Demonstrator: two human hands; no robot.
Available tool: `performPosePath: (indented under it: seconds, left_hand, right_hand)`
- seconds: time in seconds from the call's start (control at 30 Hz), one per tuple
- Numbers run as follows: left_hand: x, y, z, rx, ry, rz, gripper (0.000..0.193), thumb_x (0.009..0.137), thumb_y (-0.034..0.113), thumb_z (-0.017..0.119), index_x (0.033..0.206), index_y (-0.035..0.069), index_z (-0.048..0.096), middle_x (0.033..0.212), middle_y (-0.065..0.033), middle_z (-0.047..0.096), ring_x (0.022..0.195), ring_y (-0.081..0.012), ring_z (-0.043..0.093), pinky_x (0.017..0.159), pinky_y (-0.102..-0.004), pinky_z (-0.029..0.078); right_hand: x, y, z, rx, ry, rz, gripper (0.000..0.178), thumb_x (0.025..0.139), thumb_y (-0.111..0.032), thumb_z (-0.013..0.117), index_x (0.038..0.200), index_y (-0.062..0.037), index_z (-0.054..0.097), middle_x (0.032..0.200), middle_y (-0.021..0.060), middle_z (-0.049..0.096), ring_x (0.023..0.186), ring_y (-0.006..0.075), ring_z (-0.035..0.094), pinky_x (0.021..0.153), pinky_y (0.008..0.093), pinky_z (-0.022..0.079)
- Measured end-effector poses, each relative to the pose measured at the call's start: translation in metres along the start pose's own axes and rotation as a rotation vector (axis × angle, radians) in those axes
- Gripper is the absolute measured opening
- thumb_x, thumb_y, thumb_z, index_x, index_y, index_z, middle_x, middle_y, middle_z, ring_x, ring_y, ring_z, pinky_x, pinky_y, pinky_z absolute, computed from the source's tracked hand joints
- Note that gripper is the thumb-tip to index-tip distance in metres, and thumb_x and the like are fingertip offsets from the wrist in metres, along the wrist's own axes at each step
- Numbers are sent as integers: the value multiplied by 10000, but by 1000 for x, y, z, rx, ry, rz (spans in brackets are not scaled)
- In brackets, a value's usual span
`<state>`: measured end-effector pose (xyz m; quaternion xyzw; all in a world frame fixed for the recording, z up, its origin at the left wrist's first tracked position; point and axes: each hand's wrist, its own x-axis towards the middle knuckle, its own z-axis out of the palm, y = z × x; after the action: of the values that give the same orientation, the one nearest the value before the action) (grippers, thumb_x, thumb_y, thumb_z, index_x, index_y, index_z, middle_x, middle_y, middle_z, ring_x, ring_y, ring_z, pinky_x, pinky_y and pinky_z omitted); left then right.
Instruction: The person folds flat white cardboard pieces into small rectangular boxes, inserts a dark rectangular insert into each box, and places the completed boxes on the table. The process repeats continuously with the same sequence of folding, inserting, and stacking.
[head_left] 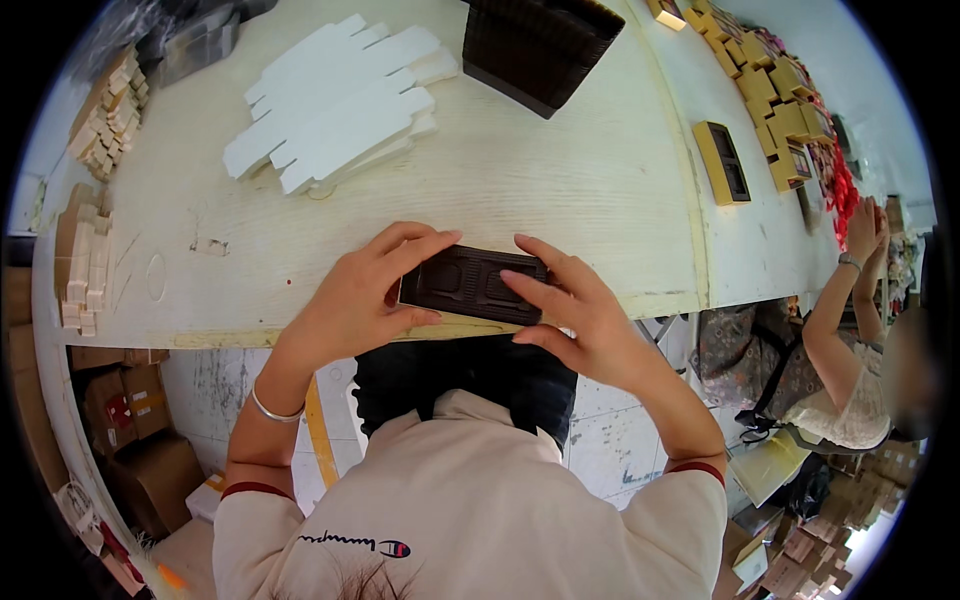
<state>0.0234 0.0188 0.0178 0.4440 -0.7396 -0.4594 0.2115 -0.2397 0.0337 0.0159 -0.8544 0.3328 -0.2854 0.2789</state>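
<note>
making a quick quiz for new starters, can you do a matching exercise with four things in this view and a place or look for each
Things:
1. dark tray
2. white pile
3. dark stack
4. table

Places or looks:
A. cut off by the picture's top edge
B. pale, with visible wood grain
C. between the left hand and the right hand
D. upper left, beyond the left hand

Pairs: 1-C, 2-D, 3-A, 4-B

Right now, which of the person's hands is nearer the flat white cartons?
Left. The left hand is below the cartons in view; the right hand is farther off, below and right.
</note>
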Motion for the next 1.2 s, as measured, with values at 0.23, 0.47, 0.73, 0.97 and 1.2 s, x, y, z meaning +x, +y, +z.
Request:
performPosePath:
  seconds: [0.23,0.47,0.73,0.97,1.2]
  left_hand:
    - [8,-5,-8,148,-72,102,725,698,100,777,1364,119,491,1404,-115,385,1038,-258,543,781,-332,515]
    - [4,4,19,386,143,242,854,623,315,842,1379,149,479,1483,-177,287,1217,-391,410,985,-462,410]
    - [3,-4,23,424,141,282,838,636,315,837,1384,181,481,1494,-189,267,1291,-464,305,1040,-524,337]
    - [4,-5,20,494,92,259,728,773,491,685,1401,196,465,1526,-199,200,1302,-516,255,1066,-576,269]
    - [-7,1,36,831,228,215,748,817,577,599,1426,181,422,1526,-190,211,1377,-470,191,1107,-611,155]
  right_hand:
    - [11,18,-21,20,-163,-161,379,753,-97,737,1104,-13,619,1128,179,580,806,287,611,668,347,508]
    - [13,9,4,-242,-34,-297,372,703,-161,768,1010,-3,629,751,54,512,610,212,531,509,327,438]
    - [16,8,5,-70,-98,-201,346,757,-134,713,1065,-4,622,749,62,519,642,223,540,576,337,449]
    - [25,10,-1,-306,-207,-260,361,777,-227,697,1078,-34,648,824,65,532,743,226,543,636,354,451]
    - [12,5,17,-294,-54,-157,511,736,-420,726,1037,-13,656,1276,221,477,1120,380,517,880,421,460]
